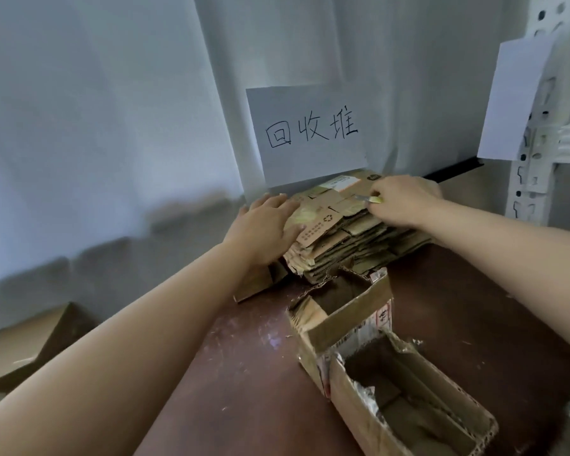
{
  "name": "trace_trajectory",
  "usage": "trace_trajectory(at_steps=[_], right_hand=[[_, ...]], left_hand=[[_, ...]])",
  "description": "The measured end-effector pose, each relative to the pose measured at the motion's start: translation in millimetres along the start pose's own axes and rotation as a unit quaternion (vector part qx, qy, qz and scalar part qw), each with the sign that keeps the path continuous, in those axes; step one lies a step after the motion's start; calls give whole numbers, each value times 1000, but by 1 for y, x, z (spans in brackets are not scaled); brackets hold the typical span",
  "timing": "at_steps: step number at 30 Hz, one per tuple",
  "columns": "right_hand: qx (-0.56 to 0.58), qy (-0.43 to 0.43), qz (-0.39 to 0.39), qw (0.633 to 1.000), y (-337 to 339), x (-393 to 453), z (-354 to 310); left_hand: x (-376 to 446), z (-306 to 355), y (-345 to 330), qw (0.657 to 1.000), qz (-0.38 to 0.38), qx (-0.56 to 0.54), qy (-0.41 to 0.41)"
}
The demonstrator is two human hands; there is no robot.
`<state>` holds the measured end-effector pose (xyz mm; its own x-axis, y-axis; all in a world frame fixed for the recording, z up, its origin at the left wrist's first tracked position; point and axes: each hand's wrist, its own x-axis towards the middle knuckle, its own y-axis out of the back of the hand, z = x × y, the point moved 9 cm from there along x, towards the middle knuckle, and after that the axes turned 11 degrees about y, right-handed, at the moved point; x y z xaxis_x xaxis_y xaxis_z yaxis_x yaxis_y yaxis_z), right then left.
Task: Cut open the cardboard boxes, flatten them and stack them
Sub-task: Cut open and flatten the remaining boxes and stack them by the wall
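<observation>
Nearest to the person, on the dark red-brown table (264, 383), stands an open cardboard box (405, 406) with torn tape on its rim. Just behind it, touching it, is a second open box (346, 311), with its flaps up and a printed label on its side.

Beyond these two boxes lies the stack of flattened cardboard (343, 235), many layers high, set against the wall. The left hand (264, 228) lies on the left part of the stack with its fingers straight and spread, pressing flat on the top sheet. The right hand (405, 199) rests on the right part of the stack; its fingers are curled around a small cutter (371, 199) with a yellow-green handle, and the thin blade points to the left over the cardboard.

Behind the stack, a white paper sign (306, 136) with handwritten characters is fixed on the pale wall. At the far right stands a white metal shelf post (533, 133) with another blank paper (510, 100) on it. On the floor at the left lies another brown box (30, 343).
</observation>
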<state>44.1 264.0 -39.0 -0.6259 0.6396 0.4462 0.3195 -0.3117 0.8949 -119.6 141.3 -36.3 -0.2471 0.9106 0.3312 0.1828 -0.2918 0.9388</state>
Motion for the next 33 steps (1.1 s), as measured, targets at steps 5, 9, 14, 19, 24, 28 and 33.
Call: trace_trajectory(at_steps=[5,9,14,19,24,28,33], right_hand=[[22,87,-11,996,36,-9,-72],[50,137,1,989,64,-12,-141],[80,198,-8,977,68,-21,-229],[119,245,-26,962,49,-41,-304],[167,245,-74,952,-4,-70,-358],[180,252,-106,945,-39,-86,-386],[200,229,-117,945,-59,-79,-397]], left_hand=[[-65,-51,48,999,26,-27,30],[-116,-106,75,996,41,-33,73],[-182,-165,88,991,47,-44,117],[-249,-213,80,982,42,-69,171],[-307,-235,28,975,-16,-84,203],[-333,-253,-10,968,-71,-50,236],[-318,-302,-28,945,-70,-41,317]])
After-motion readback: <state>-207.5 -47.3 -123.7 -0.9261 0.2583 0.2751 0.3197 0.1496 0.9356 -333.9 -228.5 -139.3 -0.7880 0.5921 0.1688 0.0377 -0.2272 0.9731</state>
